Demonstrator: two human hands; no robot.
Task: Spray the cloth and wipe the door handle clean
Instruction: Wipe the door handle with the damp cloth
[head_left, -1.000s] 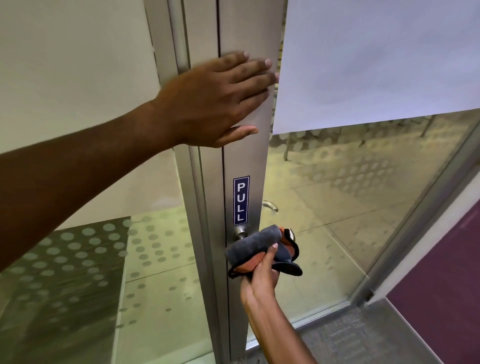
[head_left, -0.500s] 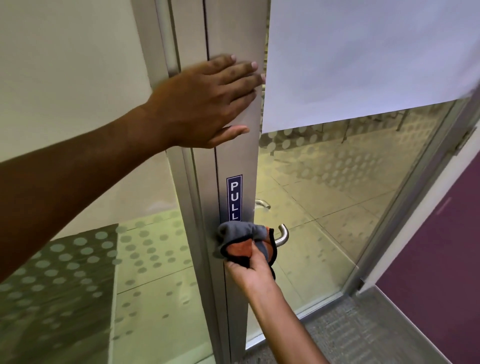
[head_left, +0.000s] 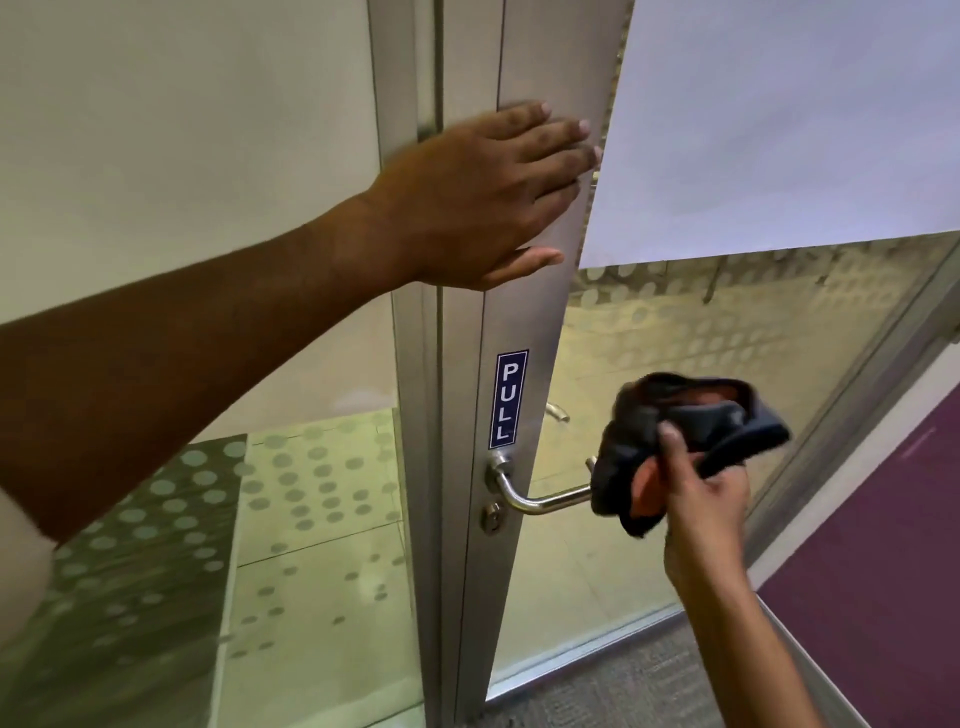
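The left hand (head_left: 467, 202) lies flat, fingers spread, against the metal door frame (head_left: 524, 322) above the PULL sticker (head_left: 510, 398). Below the sticker, the door handle (head_left: 540, 496) projects rightward from the frame. The right hand (head_left: 706, 499) has its grip pinched on a bunched dark cloth (head_left: 680, 441), which covers the handle's free end; contact cannot be confirmed.

Left hand (head_left: 483, 202) flat, fingers spread; right hand (head_left: 701, 499) fisted, raised.
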